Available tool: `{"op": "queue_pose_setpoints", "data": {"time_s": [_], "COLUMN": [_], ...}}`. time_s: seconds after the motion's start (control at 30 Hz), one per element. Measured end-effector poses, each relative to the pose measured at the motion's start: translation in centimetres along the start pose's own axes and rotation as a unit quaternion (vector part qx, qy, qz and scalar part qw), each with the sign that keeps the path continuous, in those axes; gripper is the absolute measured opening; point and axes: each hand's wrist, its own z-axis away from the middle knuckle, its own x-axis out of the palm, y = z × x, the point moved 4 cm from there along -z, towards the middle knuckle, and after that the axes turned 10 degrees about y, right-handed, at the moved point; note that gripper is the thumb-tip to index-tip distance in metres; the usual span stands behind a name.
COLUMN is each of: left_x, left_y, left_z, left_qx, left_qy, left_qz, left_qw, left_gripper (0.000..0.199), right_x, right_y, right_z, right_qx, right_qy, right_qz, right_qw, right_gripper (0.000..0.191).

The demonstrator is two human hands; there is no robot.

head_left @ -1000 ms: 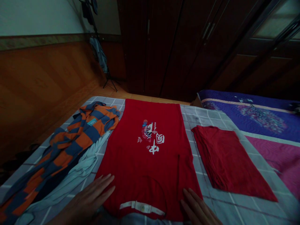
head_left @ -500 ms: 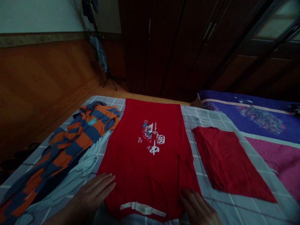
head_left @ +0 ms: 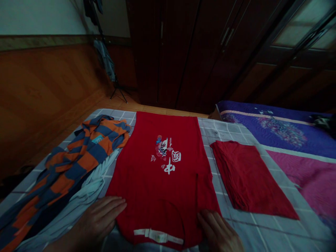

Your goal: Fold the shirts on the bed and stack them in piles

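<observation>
A red T-shirt (head_left: 149, 182) lies spread out with its neck toward me, a white neckband strip and label showing at the collar. White characters and a small colourful figure are printed on it. My left hand (head_left: 98, 218) rests on the shirt's left edge near the shoulder, fingers stretched out and lying on the cloth. On the opposite edge, my right hand (head_left: 220, 231) has its fingers laid on the fabric, slightly bent. Both thumbs are hidden.
A folded red garment (head_left: 254, 180) lies to the right on the checked grey sheet (head_left: 236, 131). An orange-and-blue checked garment (head_left: 86, 154) and a pale blue garment (head_left: 91, 187) are heaped left. Beyond stand a dark wardrobe (head_left: 178, 52), a clothes stand (head_left: 115, 85) and a purple-and-pink bed (head_left: 283, 131).
The whole view has shifted slightly, so things appear a little farther left. Both hands stay at the same places on the T-shirt, which keeps its shape.
</observation>
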Motion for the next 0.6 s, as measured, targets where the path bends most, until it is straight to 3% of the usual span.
{"op": "queue_pose_setpoints", "data": {"time_s": [0.2, 0.37, 0.47, 0.6], "left_x": [0.2, 0.0, -0.6, -3.2], "left_y": [0.2, -0.3, -1.2, -2.4], "left_z": [0.2, 0.1, -1.3, -4.6], "left_qx": [0.0, -0.02, -0.049, -0.069], "left_qy": [0.007, 0.026, 0.008, 0.035], "left_qz": [-0.002, 0.033, 0.085, 0.145], "left_qw": [1.0, 0.999, 0.995, 0.986], "left_gripper": [0.052, 0.047, 0.043, 0.036], "right_x": [0.6, 0.1, -0.6, -2.9], "right_y": [-0.3, -0.1, 1.1, 3.3], "right_z": [-0.6, -2.0, -3.6, -6.5], "right_qx": [0.057, 0.043, 0.054, 0.081], "right_qy": [0.029, 0.038, 0.032, 0.039], "right_qz": [-0.024, -0.051, -0.093, -0.109], "right_qw": [0.998, 0.997, 0.994, 0.99], "right_gripper": [0.051, 0.048, 0.038, 0.037]}}
